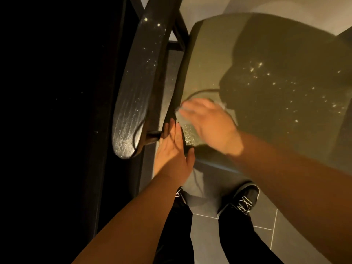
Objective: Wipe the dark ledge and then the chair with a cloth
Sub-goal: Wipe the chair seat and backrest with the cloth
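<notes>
I look down on a chair with an olive-brown seat point(209, 60) and a dark curved backrest point(139, 88) to its left. My right hand point(207, 124) lies flat on the seat's near left corner, pressing a pale cloth point(182, 117) that shows only at the fingertips; the hand is blurred. My left hand point(171, 151) rests with straight fingers against the seat's left edge, thumb at the front corner. The dark ledge point(57, 111) fills the left side, almost black.
My two feet in black shoes point(242, 199) stand on grey floor tiles point(209, 235) just in front of the chair. Dark frame bars point(179, 35) run between backrest and seat. A shadow covers the right half of the seat.
</notes>
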A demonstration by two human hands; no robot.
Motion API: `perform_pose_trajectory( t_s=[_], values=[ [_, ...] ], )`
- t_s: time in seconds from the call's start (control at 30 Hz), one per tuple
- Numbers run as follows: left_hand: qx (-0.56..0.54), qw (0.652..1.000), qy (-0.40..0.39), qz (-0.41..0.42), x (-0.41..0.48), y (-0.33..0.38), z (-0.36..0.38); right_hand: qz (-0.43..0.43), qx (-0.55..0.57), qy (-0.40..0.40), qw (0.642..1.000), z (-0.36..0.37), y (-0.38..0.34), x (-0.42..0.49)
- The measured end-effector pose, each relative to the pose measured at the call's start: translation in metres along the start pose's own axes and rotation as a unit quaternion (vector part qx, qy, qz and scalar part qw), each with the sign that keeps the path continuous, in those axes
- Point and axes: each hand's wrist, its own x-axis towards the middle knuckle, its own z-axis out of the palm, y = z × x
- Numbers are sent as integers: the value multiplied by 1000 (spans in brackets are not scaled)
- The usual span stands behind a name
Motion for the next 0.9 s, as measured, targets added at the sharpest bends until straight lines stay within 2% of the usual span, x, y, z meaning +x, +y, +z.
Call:
perform_pose_trajectory(
  t_s=[0.03,0.07,0.17,0.23,0.37,0.53,0.6,0.7,0.77,0.83,0.87,0.9],
  values=[
    [6,1000,-3,-3,1,1,-1,-20,-42,-26,999,5,0,-20],
    [11,1000,-4,-5,2,1,-1,-27,-36,-44,998,4,-1,-35],
    [18,1000,-8,-9,2,0,-4,-24,-8,-53,998,-5,4,-39],
    [26,1000,-14,-5,2,0,-4,-21,-42,-37,998,-12,12,-24],
    [21,1000,-6,-1,2,0,-3,60,-26,-5,998,-16,10,-7],
    [-29,999,20,5,2,-2,-3,252,-16,1,968,-25,-1,-25],
    [-56,998,35,6,7,-2,-5,263,-23,7,965,-23,-7,-12],
    [-97,994,30,-26,25,1,-10,217,-43,-21,975,-15,-18,18],
    [-110,992,27,-48,34,4,-12,204,-28,-11,979,-15,-16,25],
    [-102,993,37,-38,38,6,-11,263,5,-15,965,-16,4,15],
    [-96,994,41,-33,39,6,-10,288,1,-16,958,-16,15,6],
    [-87,995,45,-32,40,6,-9,293,-37,15,955,-14,27,-4]
  ],
)
